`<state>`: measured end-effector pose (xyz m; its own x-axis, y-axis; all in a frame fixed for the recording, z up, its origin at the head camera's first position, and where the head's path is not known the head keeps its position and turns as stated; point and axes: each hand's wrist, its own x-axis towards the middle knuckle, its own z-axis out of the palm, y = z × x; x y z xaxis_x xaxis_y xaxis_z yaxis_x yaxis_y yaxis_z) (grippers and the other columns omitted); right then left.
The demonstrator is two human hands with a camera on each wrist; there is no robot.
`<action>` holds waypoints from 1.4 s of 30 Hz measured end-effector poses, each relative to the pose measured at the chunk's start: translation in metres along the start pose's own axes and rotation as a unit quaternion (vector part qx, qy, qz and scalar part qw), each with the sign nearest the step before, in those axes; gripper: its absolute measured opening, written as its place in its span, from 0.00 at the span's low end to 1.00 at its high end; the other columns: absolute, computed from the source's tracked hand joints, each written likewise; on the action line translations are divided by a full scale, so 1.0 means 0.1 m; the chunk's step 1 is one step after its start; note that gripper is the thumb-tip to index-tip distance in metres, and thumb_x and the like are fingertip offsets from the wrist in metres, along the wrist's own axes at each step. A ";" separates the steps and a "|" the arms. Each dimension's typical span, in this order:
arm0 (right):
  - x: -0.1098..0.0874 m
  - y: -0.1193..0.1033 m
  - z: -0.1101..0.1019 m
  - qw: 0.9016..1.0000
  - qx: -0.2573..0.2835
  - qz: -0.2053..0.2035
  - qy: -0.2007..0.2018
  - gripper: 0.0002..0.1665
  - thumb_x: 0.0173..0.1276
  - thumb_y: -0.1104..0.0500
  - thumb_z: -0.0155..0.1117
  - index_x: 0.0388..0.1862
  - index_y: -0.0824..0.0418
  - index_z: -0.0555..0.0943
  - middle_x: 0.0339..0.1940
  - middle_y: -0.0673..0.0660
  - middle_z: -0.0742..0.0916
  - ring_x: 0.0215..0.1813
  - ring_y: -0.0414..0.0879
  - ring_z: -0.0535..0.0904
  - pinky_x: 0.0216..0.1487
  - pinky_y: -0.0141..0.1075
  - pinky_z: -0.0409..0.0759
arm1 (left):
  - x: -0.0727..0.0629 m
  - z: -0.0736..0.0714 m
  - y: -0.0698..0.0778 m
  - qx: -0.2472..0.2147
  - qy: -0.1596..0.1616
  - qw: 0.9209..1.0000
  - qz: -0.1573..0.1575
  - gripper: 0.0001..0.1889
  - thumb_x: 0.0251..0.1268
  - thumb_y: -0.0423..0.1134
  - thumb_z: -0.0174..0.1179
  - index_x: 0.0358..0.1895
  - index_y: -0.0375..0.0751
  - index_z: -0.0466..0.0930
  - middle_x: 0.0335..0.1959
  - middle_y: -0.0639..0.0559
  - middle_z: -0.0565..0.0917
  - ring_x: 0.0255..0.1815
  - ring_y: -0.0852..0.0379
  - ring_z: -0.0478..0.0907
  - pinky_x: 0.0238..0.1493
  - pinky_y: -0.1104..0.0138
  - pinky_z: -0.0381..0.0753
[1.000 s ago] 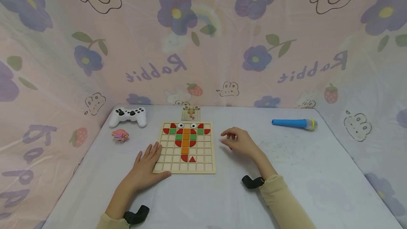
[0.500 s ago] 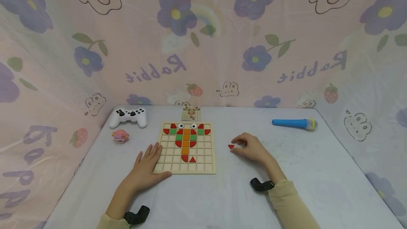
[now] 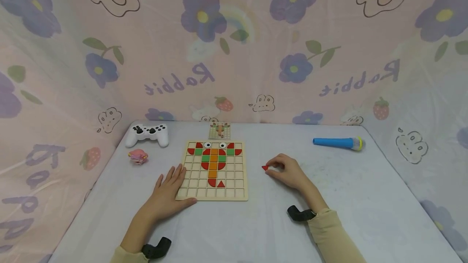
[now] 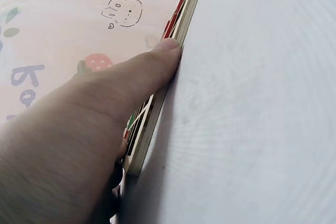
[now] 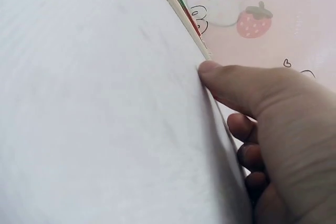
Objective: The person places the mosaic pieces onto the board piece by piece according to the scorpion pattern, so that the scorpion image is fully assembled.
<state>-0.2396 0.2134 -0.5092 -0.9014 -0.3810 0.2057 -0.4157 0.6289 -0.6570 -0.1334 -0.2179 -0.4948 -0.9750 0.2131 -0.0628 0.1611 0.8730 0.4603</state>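
Observation:
In the head view a wooden grid board [image 3: 235, 192] lies mid-table, bearing flat red, green and orange pieces and two round eye pieces. My left hand [image 3: 166, 192] rests spread on its left edge, with the thumb at the near corner. The left wrist view shows that thumb [image 4: 131, 80] on the board's rim. Right of the board, my right hand [image 3: 289, 170] pinches a small red triangle piece [image 3: 265, 167] between thumb and index finger, close to the table. A similar red triangle [image 3: 221, 184] sits on the lower part of the grid. In the right wrist view, the thumb [image 5: 236, 80] mostly hides the piece.
A small picture card [image 3: 219, 130] lies behind the board. At the back left are a white game controller [image 3: 147, 134] and a pink toy figure [image 3: 138, 156]. A blue toy microphone [image 3: 338, 142] lies at the back right. Printed cloth hangs around the table.
My right hand has moved right and slightly nearer, and the red triangle piece has come into view at its fingertips, turning slightly since. The left hand stays on the board.

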 end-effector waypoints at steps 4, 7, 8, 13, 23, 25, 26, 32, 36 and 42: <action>-0.02 0.00 0.00 1.000 0.004 0.004 0.002 0.10 0.66 0.55 0.81 0.45 0.53 0.91 0.41 0.46 0.86 0.44 0.42 0.80 0.49 0.37 0.81 | -0.01 0.01 0.01 -0.003 0.005 1.000 0.006 0.61 0.63 0.72 0.66 0.85 0.32 0.51 0.88 0.37 0.48 0.88 0.32 0.41 0.82 0.32 0.36; -0.03 -0.01 0.00 1.000 0.006 0.013 0.004 0.11 0.66 0.55 0.81 0.46 0.53 0.91 0.41 0.46 0.86 0.44 0.41 0.80 0.49 0.37 0.81 | -0.02 0.02 0.00 -0.003 0.008 1.000 0.012 0.61 0.63 0.71 0.67 0.85 0.32 0.51 0.87 0.36 0.49 0.88 0.32 0.42 0.81 0.31 0.36; -0.04 -0.02 0.00 1.000 0.005 0.016 0.005 0.11 0.67 0.55 0.80 0.46 0.53 0.90 0.40 0.46 0.86 0.44 0.41 0.79 0.49 0.37 0.81 | -0.02 0.02 0.00 -0.003 0.009 1.000 0.013 0.61 0.63 0.71 0.67 0.85 0.32 0.51 0.87 0.36 0.49 0.88 0.32 0.42 0.81 0.31 0.37; -0.02 -0.18 -0.01 1.000 0.002 0.029 0.007 0.12 0.67 0.56 0.80 0.47 0.56 0.90 0.39 0.47 0.86 0.42 0.43 0.78 0.45 0.37 0.79 | -0.01 0.03 -0.01 -0.002 0.012 1.000 0.017 0.61 0.63 0.71 0.66 0.85 0.31 0.52 0.87 0.36 0.50 0.87 0.31 0.43 0.81 0.31 0.36; 0.08 -0.68 0.23 1.000 0.019 0.016 -0.011 0.09 0.68 0.57 0.79 0.44 0.58 0.90 0.35 0.49 0.84 0.39 0.44 0.74 0.41 0.36 0.74 | -0.03 -0.01 0.00 -0.009 0.009 1.000 0.009 0.60 0.63 0.71 0.66 0.85 0.32 0.51 0.87 0.36 0.49 0.88 0.31 0.41 0.81 0.31 0.35; 0.09 -0.78 0.30 0.999 0.026 0.007 -0.017 0.09 0.68 0.56 0.78 0.44 0.58 0.90 0.34 0.49 0.83 0.38 0.43 0.73 0.40 0.34 0.73 | -0.02 -0.02 0.01 -0.011 0.007 1.000 0.008 0.60 0.63 0.71 0.66 0.85 0.32 0.51 0.87 0.36 0.49 0.88 0.31 0.41 0.81 0.31 0.35; 0.10 -0.82 0.34 0.999 0.030 0.004 -0.020 0.09 0.68 0.56 0.78 0.43 0.58 0.90 0.34 0.48 0.83 0.38 0.43 0.73 0.40 0.34 0.73 | -0.02 -0.02 0.01 -0.012 0.006 1.000 0.007 0.60 0.63 0.71 0.66 0.85 0.32 0.51 0.87 0.36 0.49 0.88 0.31 0.41 0.81 0.31 0.34; 0.13 -1.11 0.57 0.997 0.057 -0.013 -0.050 0.08 0.68 0.58 0.78 0.42 0.59 0.90 0.33 0.50 0.83 0.37 0.44 0.75 0.38 0.32 0.74 | 0.00 -0.04 -0.01 -0.006 0.006 1.000 0.007 0.60 0.64 0.72 0.65 0.85 0.32 0.52 0.87 0.35 0.49 0.87 0.30 0.41 0.81 0.30 0.36; 0.12 -1.22 0.70 0.995 0.065 -0.015 -0.075 0.08 0.68 0.57 0.77 0.43 0.58 0.89 0.34 0.48 0.83 0.38 0.42 0.75 0.40 0.31 0.76 | 0.01 -0.03 -0.02 -0.007 0.006 1.000 0.009 0.60 0.64 0.72 0.65 0.85 0.32 0.51 0.87 0.35 0.49 0.88 0.31 0.41 0.81 0.31 0.35; 0.03 -1.20 0.80 0.994 0.061 -0.021 -0.093 0.09 0.66 0.55 0.79 0.41 0.56 0.89 0.33 0.46 0.81 0.37 0.40 0.75 0.39 0.31 0.76 | -0.01 -0.01 -0.01 -0.011 0.004 1.000 0.012 0.60 0.64 0.72 0.65 0.85 0.32 0.51 0.88 0.36 0.49 0.88 0.31 0.41 0.81 0.31 0.35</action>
<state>-0.1824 0.0824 -0.4878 -0.8404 -0.5316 0.1050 -0.4253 0.5270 -0.7358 -0.1322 -0.2194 -0.4944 -0.9722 0.2299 -0.0446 0.1810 0.8582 0.4803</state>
